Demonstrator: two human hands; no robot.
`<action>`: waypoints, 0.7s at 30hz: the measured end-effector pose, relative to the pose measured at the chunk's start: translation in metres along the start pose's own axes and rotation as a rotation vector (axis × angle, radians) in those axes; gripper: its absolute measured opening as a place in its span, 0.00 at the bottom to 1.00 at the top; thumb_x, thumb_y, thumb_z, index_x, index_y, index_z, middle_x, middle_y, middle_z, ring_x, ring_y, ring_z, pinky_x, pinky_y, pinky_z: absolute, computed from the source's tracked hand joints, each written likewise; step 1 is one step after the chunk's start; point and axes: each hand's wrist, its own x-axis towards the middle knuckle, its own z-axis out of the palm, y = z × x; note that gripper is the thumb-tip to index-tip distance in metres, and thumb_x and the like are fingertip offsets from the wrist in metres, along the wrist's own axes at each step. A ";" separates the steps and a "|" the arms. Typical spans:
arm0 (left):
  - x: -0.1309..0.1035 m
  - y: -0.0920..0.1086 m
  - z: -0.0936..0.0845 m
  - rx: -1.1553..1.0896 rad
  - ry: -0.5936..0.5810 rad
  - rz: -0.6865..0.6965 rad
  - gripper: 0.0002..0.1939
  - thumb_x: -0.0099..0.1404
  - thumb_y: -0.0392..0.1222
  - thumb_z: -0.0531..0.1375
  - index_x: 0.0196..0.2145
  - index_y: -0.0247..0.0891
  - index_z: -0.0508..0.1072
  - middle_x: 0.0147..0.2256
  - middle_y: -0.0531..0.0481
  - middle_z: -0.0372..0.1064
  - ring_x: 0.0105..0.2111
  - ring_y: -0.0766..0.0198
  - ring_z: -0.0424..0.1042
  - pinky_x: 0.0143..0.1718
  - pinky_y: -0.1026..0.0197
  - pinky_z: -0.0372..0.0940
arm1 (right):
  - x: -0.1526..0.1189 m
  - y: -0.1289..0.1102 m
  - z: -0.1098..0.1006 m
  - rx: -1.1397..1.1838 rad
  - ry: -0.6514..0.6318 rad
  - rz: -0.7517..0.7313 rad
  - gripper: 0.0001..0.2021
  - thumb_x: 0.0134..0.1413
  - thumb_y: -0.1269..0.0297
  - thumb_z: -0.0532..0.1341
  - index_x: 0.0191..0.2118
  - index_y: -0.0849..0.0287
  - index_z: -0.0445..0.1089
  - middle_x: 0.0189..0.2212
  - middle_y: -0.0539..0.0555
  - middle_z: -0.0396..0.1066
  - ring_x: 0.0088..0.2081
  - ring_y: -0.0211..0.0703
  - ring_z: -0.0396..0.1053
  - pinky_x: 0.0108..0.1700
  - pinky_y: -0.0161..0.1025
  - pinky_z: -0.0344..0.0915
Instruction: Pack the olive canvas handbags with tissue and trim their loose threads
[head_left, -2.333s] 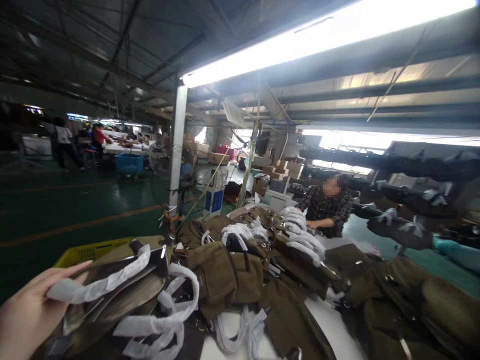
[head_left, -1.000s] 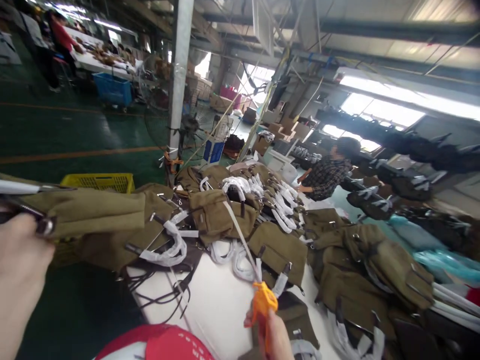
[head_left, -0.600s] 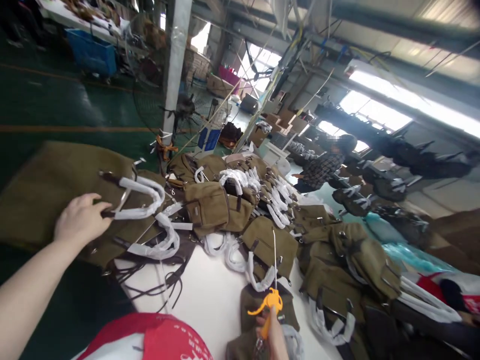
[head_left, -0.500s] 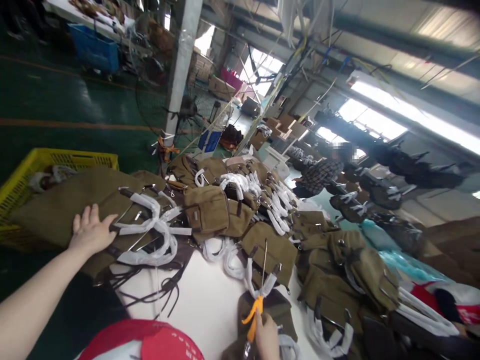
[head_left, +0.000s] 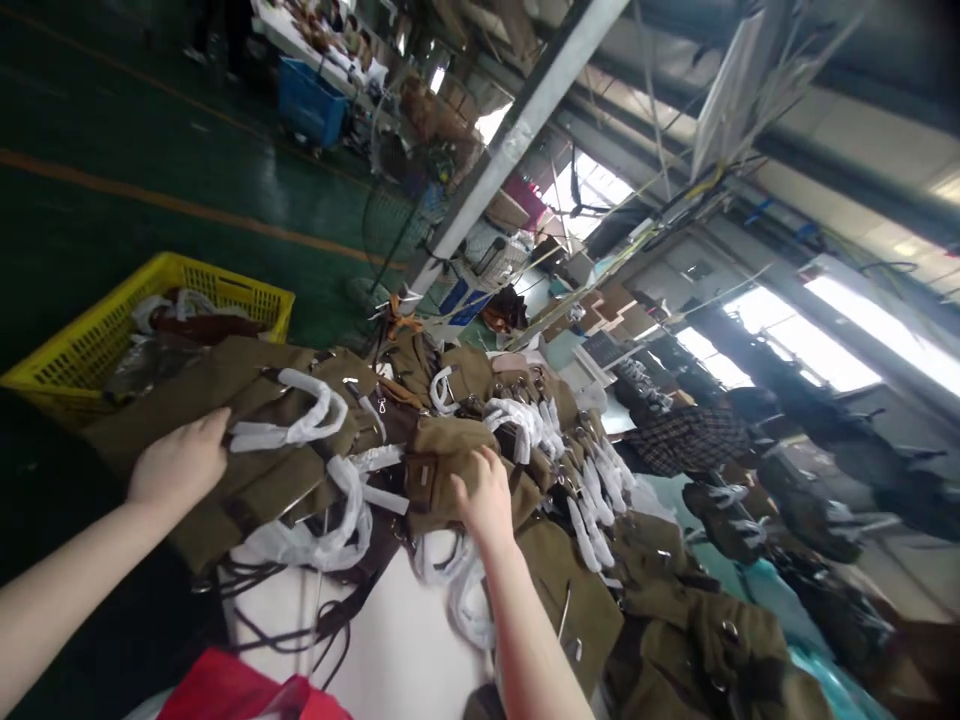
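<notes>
My left hand lies on a flat olive bag at the left, its fingers curled at the edge by a white-wrapped handle; what they hold is too small to make out. Farther right, my right hand reaches over a small olive bag with a dark label patch. Its fingers are spread and bent over the bag's right side, with nothing seen held in them. Dark cords hang over the white table below the left bag.
A yellow crate with wrapped items stands at the left. More olive bags with white-wrapped handles are heaped to the right. Behind them rises a metal post. A blue cart and a person in a checked shirt are farther off.
My right hand has let go of the orange-handled tool and moved up to the small olive bag. My left hand's fingers have curled. The view has turned and tilted.
</notes>
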 end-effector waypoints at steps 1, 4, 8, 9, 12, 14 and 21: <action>-0.008 0.009 -0.002 -0.003 0.033 0.018 0.27 0.69 0.35 0.44 0.63 0.21 0.58 0.58 0.27 0.64 0.54 0.41 0.70 0.53 0.45 0.66 | 0.017 -0.005 0.003 -0.039 -0.018 -0.029 0.27 0.56 0.62 0.61 0.60 0.66 0.64 0.63 0.67 0.58 0.65 0.57 0.54 0.66 0.50 0.53; -0.039 0.035 0.006 -0.045 0.166 0.169 0.32 0.65 0.31 0.46 0.66 0.22 0.53 0.66 0.32 0.54 0.64 0.48 0.59 0.65 0.49 0.55 | 0.053 -0.006 0.017 -0.175 -0.111 -0.095 0.36 0.48 0.65 0.65 0.63 0.67 0.59 0.65 0.66 0.55 0.67 0.58 0.48 0.68 0.50 0.46; -0.080 0.047 0.059 -0.065 0.211 0.422 0.30 0.65 0.30 0.44 0.63 0.25 0.63 0.66 0.36 0.55 0.65 0.50 0.57 0.68 0.48 0.52 | 0.063 0.008 0.035 -0.238 -0.203 -0.071 0.37 0.44 0.67 0.67 0.63 0.66 0.59 0.57 0.66 0.64 0.60 0.57 0.57 0.66 0.50 0.45; -0.087 0.046 0.076 -0.033 0.183 0.450 0.28 0.65 0.30 0.43 0.60 0.24 0.67 0.64 0.34 0.58 0.64 0.48 0.60 0.66 0.47 0.54 | 0.059 0.012 0.038 -0.242 -0.201 -0.039 0.35 0.45 0.67 0.67 0.61 0.66 0.61 0.54 0.66 0.66 0.58 0.58 0.59 0.64 0.51 0.47; -0.096 0.043 0.118 0.064 0.088 0.480 0.27 0.65 0.30 0.44 0.55 0.22 0.72 0.62 0.30 0.61 0.62 0.45 0.63 0.64 0.46 0.59 | 0.035 0.032 0.038 -0.240 -0.197 0.086 0.26 0.45 0.66 0.67 0.53 0.67 0.68 0.48 0.68 0.70 0.53 0.60 0.63 0.58 0.52 0.53; -0.094 0.043 0.129 0.084 0.035 0.469 0.27 0.65 0.29 0.44 0.57 0.24 0.71 0.63 0.32 0.59 0.63 0.47 0.61 0.65 0.47 0.57 | 0.009 0.051 0.030 -0.212 -0.198 0.178 0.20 0.44 0.65 0.69 0.45 0.65 0.72 0.44 0.67 0.71 0.50 0.60 0.65 0.54 0.50 0.57; -0.089 0.053 0.098 -0.018 -0.100 0.508 0.28 0.61 0.31 0.48 0.56 0.19 0.70 0.63 0.24 0.56 0.64 0.38 0.58 0.64 0.41 0.55 | -0.131 0.128 -0.024 0.102 -0.084 0.577 0.14 0.50 0.53 0.64 0.34 0.60 0.77 0.36 0.59 0.77 0.39 0.51 0.73 0.44 0.41 0.65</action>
